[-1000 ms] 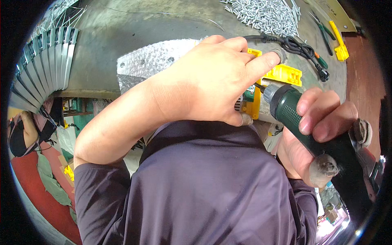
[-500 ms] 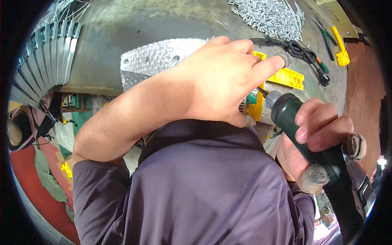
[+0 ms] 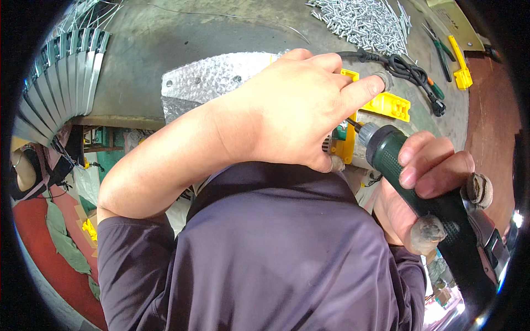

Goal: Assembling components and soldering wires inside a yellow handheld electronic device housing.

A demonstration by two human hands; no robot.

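Note:
My left hand (image 3: 292,113) reaches across the middle, closed over a yellow plastic housing (image 3: 348,150) that has a green part inside it. Its thumb presses the near side, and worn covers sit on the thumb and a fingertip. Most of the housing is hidden beneath the hand. From behind the wrist a flat, bubble-wrapped piece (image 3: 212,77) with dark round holes extends leftward. My right hand (image 3: 433,171) wraps around a dark green electric screwdriver (image 3: 393,157). The screwdriver's bit points up and left into the housing; its exact tip is hidden by my left hand.
Beyond the hands lie a yellow shell piece (image 3: 395,106), a bundled black power cord (image 3: 406,69) and a heap of screws (image 3: 364,27). Pliers (image 3: 441,58) and a yellow handle part (image 3: 462,76) are far right. Metal strips (image 3: 69,83) stand in a row at left. Another person's arm (image 3: 25,172) shows at the left edge.
My right hand and the screwdriver have shifted very slightly left. My left hand stays on the housing. At the left edge, the other person's arm has moved a little.

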